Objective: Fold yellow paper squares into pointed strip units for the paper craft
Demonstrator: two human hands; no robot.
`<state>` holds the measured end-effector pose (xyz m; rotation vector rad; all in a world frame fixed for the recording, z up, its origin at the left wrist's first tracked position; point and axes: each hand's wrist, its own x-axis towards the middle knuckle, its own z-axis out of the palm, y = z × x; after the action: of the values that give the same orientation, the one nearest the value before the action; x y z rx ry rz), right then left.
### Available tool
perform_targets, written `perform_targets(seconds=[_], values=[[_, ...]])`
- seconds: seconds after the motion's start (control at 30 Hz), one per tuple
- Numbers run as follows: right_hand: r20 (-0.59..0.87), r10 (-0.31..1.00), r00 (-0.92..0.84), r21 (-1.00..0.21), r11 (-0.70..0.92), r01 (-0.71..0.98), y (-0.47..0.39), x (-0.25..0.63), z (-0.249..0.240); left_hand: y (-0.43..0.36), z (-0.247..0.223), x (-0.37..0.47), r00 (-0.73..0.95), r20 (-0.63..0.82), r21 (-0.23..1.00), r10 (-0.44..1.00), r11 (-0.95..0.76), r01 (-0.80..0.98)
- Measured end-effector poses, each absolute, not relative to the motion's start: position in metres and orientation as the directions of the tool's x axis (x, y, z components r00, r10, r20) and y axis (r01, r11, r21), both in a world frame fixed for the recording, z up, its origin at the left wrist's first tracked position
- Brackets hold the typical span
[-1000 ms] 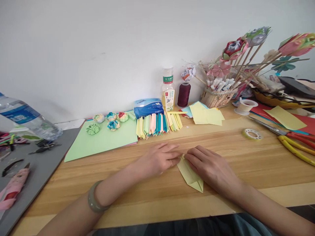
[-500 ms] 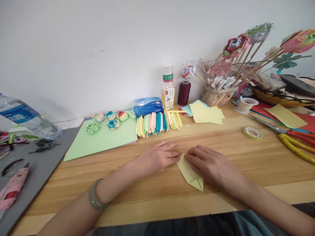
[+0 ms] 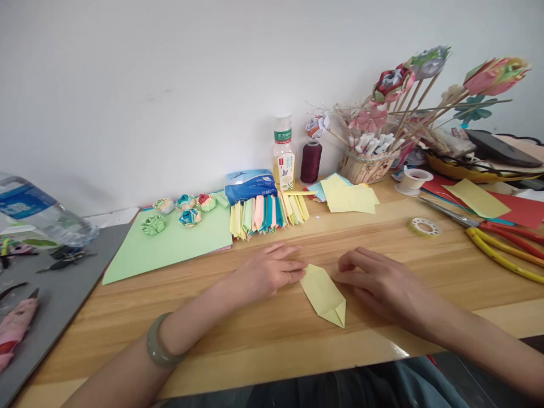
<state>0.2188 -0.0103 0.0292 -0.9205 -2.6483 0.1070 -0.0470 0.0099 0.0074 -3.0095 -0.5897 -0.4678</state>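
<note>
A folded piece of yellow paper (image 3: 322, 292) lies flat on the wooden table (image 3: 238, 345), its near end creased to a point. My left hand (image 3: 272, 269) rests palm down beside it, fingers stretched out, with fingertips touching the paper's upper left corner. To the right of the paper, my right hand (image 3: 374, 277) hovers close to the edge, its fingers loosely bent and apart, holding nothing. Beyond my hands stands a row of folded paper strips (image 3: 267, 212) in several colours.
Paper flowers (image 3: 189, 217) sit on green sheets (image 3: 170, 249) at the left. A tissue pack (image 3: 250, 184), a drink bottle (image 3: 284, 153) and a thread spool (image 3: 311, 161) stand along the wall. Yellow sheets (image 3: 351, 195), a tape roll (image 3: 425, 227) and scissors (image 3: 480, 224) lie at the right.
My right hand has let go of the yellow paper and moved right, uncovering its right edge. My left hand stays at the paper's corner. The view has shifted slightly.
</note>
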Motion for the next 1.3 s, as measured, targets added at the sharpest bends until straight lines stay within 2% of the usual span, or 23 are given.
perform_targets(seconds=[0.17, 0.3, 0.47, 0.63, 0.87, 1.1, 1.17, 1.3], values=[[0.305, 0.647, -0.699, -0.246, 0.763, 0.598, -0.029, 0.225, 0.037, -0.005, 0.004, -0.045, 0.804, 0.408, -0.052, 0.434, -0.868, 0.494], [0.321, 0.622, -0.715, -0.216, 0.783, 0.584, -0.035, 0.215, 0.029, -0.015, 0.008, -0.040, 0.755, 0.499, -0.117, 0.426, -0.830, 0.546], [0.363, 0.621, -0.695, -0.191, 0.779, 0.597, -0.024, 0.216, 0.019, -0.015, 0.016, -0.036, 0.741, 0.530, -0.095, 0.412, -0.840, 0.534], [0.441, 0.561, -0.700, -0.136, 0.813, 0.566, -0.024, 0.223, 0.019, -0.015, 0.019, -0.034, 0.758, 0.532, -0.080, 0.377, -0.869, 0.488], [0.367, 0.577, -0.730, -0.229, 0.817, 0.530, -0.023, 0.225, 0.018, -0.014, 0.018, -0.033, 0.770, 0.485, -0.021, 0.415, -0.875, 0.484], [0.338, 0.420, -0.843, -0.067, 0.904, 0.423, -0.013, 0.228, 0.021, -0.010, 0.012, -0.029, 0.810, 0.525, -0.183, 0.263, -0.894, 0.409], [0.360, 0.453, -0.816, -0.105, 0.889, 0.447, -0.013, 0.226, 0.021, -0.011, 0.013, -0.029, 0.802, 0.518, -0.147, 0.297, -0.893, 0.426], [0.358, 0.589, -0.724, -0.275, 0.808, 0.522, -0.017, 0.219, 0.020, -0.013, 0.017, -0.028, 0.777, 0.479, 0.011, 0.409, -0.888, 0.461]])
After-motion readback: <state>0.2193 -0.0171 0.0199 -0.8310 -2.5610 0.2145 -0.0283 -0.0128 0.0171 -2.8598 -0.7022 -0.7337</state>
